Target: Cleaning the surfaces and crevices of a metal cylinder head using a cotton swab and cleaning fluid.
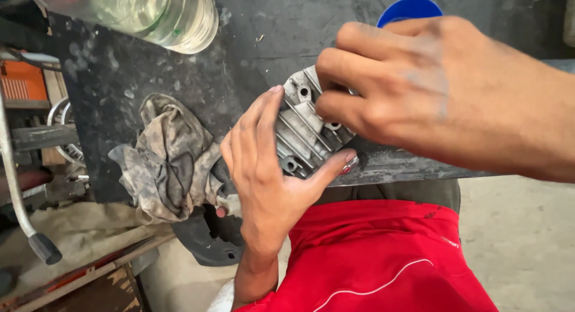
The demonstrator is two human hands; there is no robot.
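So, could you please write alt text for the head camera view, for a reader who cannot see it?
Two bare hands hold a grey finned metal engine cover on a dark, stained workbench: the left hand cradles it from below, the right hand curls over its top. A crumpled dirty rag lies to the left.

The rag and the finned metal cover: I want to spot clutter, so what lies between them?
In the head view, only the left hand lies between the rag and the finned metal cover, gripping the cover's edge.

rag point(171, 159) left of finned metal cover point(305, 132), both on bench point(239, 66)
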